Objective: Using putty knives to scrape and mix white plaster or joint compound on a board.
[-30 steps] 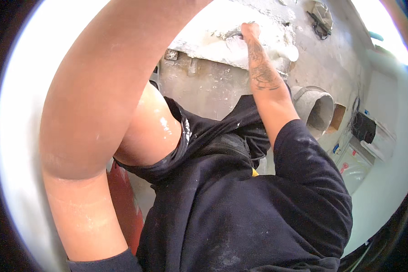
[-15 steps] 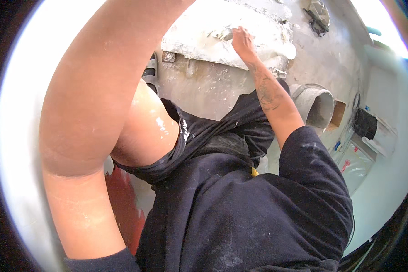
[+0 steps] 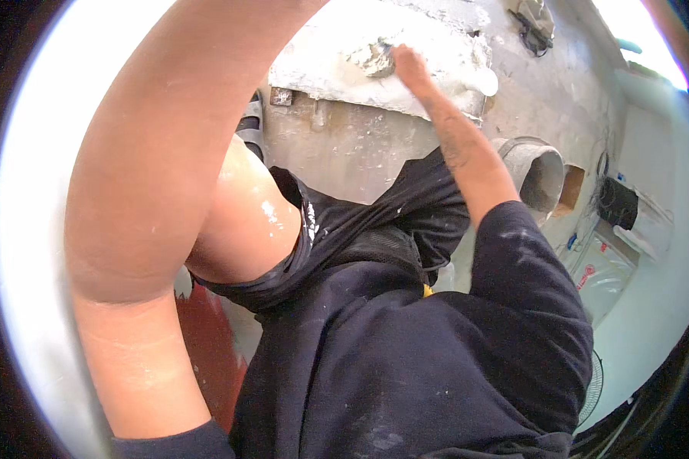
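Observation:
My right hand (image 3: 412, 67) is closed on a scraper or trowel (image 3: 384, 47), largely hidden by white paste, over a board (image 3: 314, 80) coated in white, lumpy material. A lump of the paste (image 3: 371, 63) lies just left of my fingers. My left arm rises up the left side and leaves the top of the picture, so my left hand is not in view. Below the board are my bare knee, speckled white, and my dark shorts.
A grey crusted bucket (image 3: 542, 180) lies on its side at the right, beside a brown box (image 3: 570, 191). Beyond are cables, a black object (image 3: 618, 205), a clear plastic bag (image 3: 605, 271) and a fan (image 3: 592, 390). A dark-strapped bag (image 3: 536, 27) sits top right; a grey sandal (image 3: 251, 130) shows left.
My right hand has moved left and a little down across the coated board, still gripping the tool. More paste shows heaped beside it. My left arm has shifted slightly left.

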The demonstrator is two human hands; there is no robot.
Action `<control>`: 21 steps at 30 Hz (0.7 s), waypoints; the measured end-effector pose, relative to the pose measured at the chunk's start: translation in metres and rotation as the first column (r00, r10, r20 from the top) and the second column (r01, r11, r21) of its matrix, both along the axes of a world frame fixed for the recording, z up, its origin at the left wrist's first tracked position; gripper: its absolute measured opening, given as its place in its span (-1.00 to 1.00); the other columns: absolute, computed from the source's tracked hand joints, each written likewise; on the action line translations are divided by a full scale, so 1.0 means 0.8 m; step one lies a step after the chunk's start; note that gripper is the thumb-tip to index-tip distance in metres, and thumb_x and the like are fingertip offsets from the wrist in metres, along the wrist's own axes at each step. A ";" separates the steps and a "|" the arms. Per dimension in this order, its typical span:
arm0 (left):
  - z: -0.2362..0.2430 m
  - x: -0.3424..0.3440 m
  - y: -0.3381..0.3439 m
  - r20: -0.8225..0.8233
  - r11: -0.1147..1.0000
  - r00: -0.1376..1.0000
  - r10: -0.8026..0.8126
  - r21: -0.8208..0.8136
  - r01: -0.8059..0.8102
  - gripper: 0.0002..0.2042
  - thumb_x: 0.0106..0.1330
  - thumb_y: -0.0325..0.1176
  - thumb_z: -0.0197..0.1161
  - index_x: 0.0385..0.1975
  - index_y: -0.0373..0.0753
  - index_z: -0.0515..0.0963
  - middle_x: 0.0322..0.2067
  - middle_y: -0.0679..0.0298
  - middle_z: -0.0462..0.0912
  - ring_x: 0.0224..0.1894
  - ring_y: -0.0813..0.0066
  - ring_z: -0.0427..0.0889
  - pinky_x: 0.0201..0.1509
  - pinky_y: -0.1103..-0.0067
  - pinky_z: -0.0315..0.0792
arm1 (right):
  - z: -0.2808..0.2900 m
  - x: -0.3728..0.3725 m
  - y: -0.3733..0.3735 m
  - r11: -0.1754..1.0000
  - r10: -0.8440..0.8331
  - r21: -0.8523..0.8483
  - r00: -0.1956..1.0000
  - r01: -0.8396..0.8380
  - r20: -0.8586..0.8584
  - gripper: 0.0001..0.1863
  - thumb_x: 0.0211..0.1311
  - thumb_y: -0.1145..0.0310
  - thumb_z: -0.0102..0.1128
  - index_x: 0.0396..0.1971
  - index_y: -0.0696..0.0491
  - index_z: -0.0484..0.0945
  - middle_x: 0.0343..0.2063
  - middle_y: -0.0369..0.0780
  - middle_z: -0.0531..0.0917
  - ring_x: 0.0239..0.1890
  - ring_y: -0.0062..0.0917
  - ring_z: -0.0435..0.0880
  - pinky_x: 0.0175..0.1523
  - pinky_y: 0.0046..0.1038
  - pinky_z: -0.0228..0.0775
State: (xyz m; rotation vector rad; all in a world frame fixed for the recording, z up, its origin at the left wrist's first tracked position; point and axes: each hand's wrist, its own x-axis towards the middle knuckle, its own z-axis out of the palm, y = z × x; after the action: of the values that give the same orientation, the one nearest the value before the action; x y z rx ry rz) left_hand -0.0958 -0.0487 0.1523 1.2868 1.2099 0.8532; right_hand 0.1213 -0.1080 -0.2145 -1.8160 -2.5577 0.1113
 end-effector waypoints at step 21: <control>0.004 -0.008 0.006 -0.017 0.999 0.999 0.040 -0.001 -0.040 -0.80 0.14 -0.42 0.12 -0.32 -0.36 0.60 -0.39 0.03 0.63 -0.42 0.35 0.62 -0.37 0.45 0.43 | 0.017 0.054 0.046 0.977 0.179 -0.101 0.978 -0.190 -0.105 -0.81 0.00 0.59 -0.08 -0.46 0.12 0.55 -0.43 -0.06 0.54 -0.30 -0.16 0.56 -0.19 -0.20 0.41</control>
State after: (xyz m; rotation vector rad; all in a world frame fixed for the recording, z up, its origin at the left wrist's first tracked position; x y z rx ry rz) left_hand -0.1025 -0.0439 0.1553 1.2745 1.2529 0.8721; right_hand 0.1644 -0.0716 -0.2010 -1.5569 -2.6965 0.3383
